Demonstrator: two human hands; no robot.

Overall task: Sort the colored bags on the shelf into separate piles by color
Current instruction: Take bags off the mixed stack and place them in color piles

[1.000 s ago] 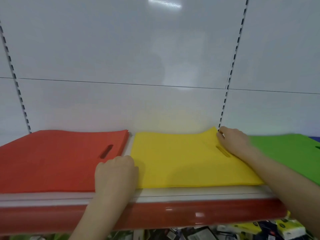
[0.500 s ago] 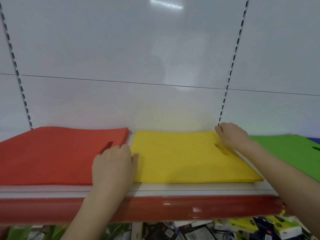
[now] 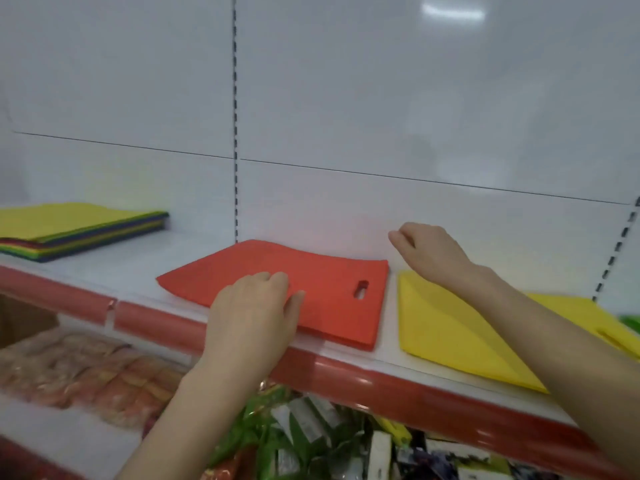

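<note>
A pile of flat red bags (image 3: 322, 289) lies on the white shelf (image 3: 114, 268). My left hand (image 3: 252, 317) rests on its front left part with fingers loosely bent. To the right lies a yellow pile (image 3: 446, 334). My right hand (image 3: 429, 254) hovers above the gap between the red and yellow piles, fingers loosely curled, holding nothing. A sliver of green bag (image 3: 628, 322) shows at the far right edge. At the far left a mixed stack of colored bags (image 3: 72, 230) with a yellow one on top sits on the shelf.
The shelf has a red front lip (image 3: 381, 382) and a white back panel (image 3: 346, 98) with slotted uprights. Packaged goods (image 3: 311, 434) fill the shelf below. Bare shelf lies between the mixed stack and the red pile.
The view has swung left, bringing the mixed stack into sight. My right hand has lifted off the yellow pile. My left hand moved from the gap onto the red pile.
</note>
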